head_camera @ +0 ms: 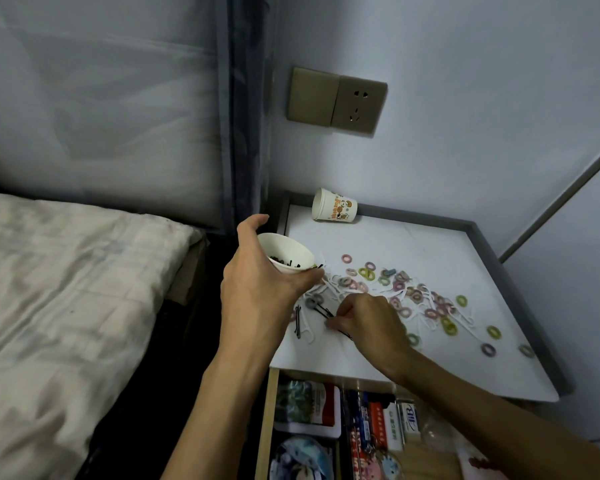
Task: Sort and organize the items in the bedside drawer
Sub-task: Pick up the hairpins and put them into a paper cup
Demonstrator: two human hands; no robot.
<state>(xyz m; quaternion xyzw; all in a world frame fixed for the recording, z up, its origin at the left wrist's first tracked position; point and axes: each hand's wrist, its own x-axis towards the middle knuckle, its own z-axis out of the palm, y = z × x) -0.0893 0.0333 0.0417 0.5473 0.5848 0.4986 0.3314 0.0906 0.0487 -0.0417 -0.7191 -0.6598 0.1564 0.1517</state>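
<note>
Paper cup (289,251) with hairpins (288,262) inside is gripped by the left hand (257,282) at the surface's (430,244) 9 o'clock edge. A loose black hairpin (322,310) is pinched at its near end by the right hand (368,320), sticking out toward 10 o'clock. Light, stiff, slippery stuff tbh, probably best nipped mid-length.

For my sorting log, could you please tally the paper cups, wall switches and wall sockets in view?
Paper cups: 2 (held cup in the left hand, tipped cup on its side at the back of the nightstand)
Wall switch: 1
Wall socket: 1
Total: 4
</note>
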